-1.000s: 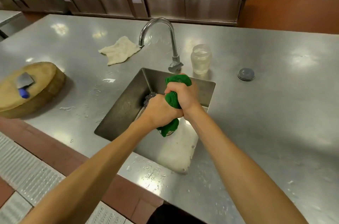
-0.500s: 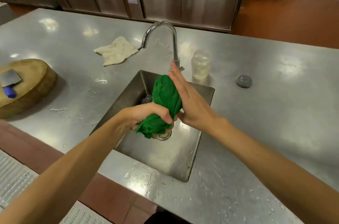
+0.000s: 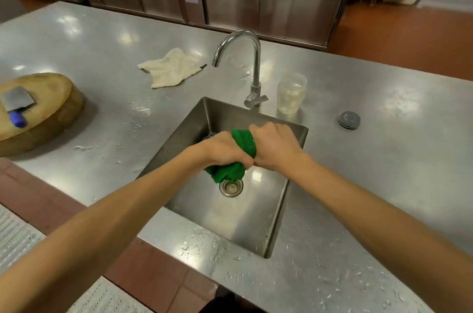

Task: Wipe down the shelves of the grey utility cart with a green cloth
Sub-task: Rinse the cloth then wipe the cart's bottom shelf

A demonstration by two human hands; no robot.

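Note:
A green cloth (image 3: 243, 142) is bunched into a roll over the steel sink (image 3: 256, 223). My left hand (image 3: 225, 150) grips its lower end, and a tuft of cloth (image 3: 225, 171) hangs below the fist above the drain (image 3: 231, 187). My right hand (image 3: 273, 146) grips the upper end, knuckles up, touching the left hand. Both hands hide most of the cloth. The grey utility cart is not in view.
The curved faucet (image 3: 252, 61) rises behind the sink, with a clear jar (image 3: 291, 93) to its right and a round dark lid (image 3: 348, 120) further right. A cream rag (image 3: 171, 68) lies at the back left. A cleaver (image 3: 16, 102) rests on a round wooden block (image 3: 41, 110). Water drops dot the counter.
My right hand, flat against the cloth half a second ago, has closed round its upper end. The upright roll has been lowered and tilted over the drain. The camera has moved closer.

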